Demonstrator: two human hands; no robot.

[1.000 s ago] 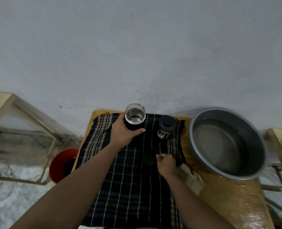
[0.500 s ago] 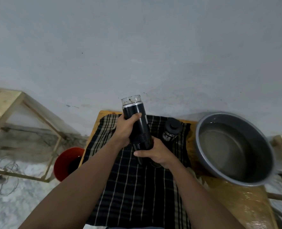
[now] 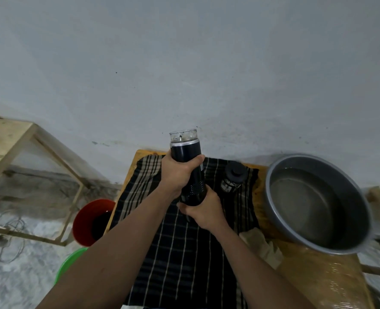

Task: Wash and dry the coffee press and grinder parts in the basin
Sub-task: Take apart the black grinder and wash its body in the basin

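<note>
Both hands grasp the grinder: the left hand wraps its upper body and the right hand wraps its lower end. It is held a little tilted above the far part of the cloth.

If the two parts come apart suddenly, I think one could slip and fall, or coffee dust could spill. An elbow could also knock the press, which stands just beside.

The wooden counter carries the basin with water at its right edge. Behind is a grey wall. A red bucket is on the floor.
</note>
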